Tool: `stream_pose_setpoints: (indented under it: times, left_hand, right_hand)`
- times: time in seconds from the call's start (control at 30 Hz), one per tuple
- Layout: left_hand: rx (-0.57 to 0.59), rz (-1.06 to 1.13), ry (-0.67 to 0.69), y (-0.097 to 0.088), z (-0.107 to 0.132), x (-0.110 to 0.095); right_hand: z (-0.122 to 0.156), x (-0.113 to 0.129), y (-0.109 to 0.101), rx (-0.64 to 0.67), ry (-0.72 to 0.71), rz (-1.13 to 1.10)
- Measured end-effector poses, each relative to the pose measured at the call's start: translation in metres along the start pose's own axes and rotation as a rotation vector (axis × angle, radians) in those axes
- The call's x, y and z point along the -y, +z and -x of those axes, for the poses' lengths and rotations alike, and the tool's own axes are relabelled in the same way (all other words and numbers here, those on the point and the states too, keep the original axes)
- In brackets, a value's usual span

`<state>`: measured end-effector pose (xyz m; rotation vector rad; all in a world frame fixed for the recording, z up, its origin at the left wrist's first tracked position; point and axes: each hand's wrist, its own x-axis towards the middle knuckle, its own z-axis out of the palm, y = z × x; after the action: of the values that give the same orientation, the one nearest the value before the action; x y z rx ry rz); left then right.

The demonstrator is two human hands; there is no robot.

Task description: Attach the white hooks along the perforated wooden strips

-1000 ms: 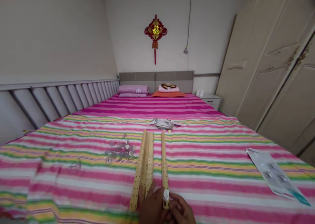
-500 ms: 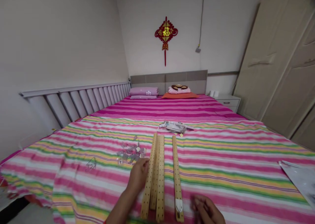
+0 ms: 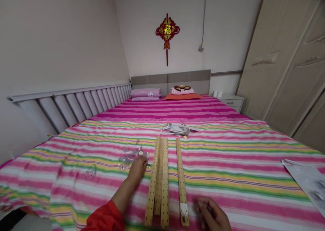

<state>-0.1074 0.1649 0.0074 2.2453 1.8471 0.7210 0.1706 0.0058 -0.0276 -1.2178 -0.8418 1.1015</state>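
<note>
the left hand [image 3: 137,167], at the end of an arm in a red sleeve [image 3: 103,219], reaches out over the pink, green and yellow striped bedsheet [image 3: 228,156] to a loose pile of small clear plastic bags with tiny pieces inside [image 3: 130,155]. its fingertips lie at the near right edge of that pile, touching it or just short of it; the fingers curl downward and hide their own tips, so i cannot tell whether anything is pinched between them.

just right of that hand lie three long pale wooden strips dotted with rows of small holes [image 3: 159,180], packed side by side and running away from the viewer. a fourth perforated wooden strip [image 3: 180,177] lies a little apart to their right, with a small white and silver fitting [image 3: 183,209] on its near end. the near ends of the strips sit close to the bottom edge of the view.

the right hand [image 3: 213,215] rests low on the sheet just beside that fitted end, blurred and partly cut off by the bottom edge; its fingers look loosely bent, and whether it holds anything cannot be made out.

beyond the far ends of the strips sits a crumpled heap of silvery plastic packaging [image 3: 179,128]. a white printed sheet [image 3: 307,182] is cut off at the right edge, its print unreadable. left of the bags, a thin tangle of something wiry [image 3: 91,170] is too faint to identify.
</note>
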Motion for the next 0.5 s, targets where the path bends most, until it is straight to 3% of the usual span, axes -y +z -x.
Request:
stream_pose_setpoints:
  times: [0.1, 0.23, 0.37, 0.5]
  left_hand:
    - [-0.116, 0.169, -0.019, -0.005, 0.0, 0.003]
    - [-0.278, 0.496, -0.157, -0.011, 0.002, 0.009]
    - [-0.278, 0.826, -0.336, -0.022, 0.006, 0.004]
    - [-0.161, 1.328, -0.527, -0.034, 0.023, -0.024]
  right_hand:
    - [-0.002, 0.003, -0.001, 0.085, 0.009, 0.032]
    - [-0.003, 0.002, 0.0, 0.154, 0.0, 0.042]
    - [0.0, 0.004, 0.006, 0.19, -0.008, 0.036]
    - [0.003, 0.014, 0.017, 0.214, 0.01, -0.012]
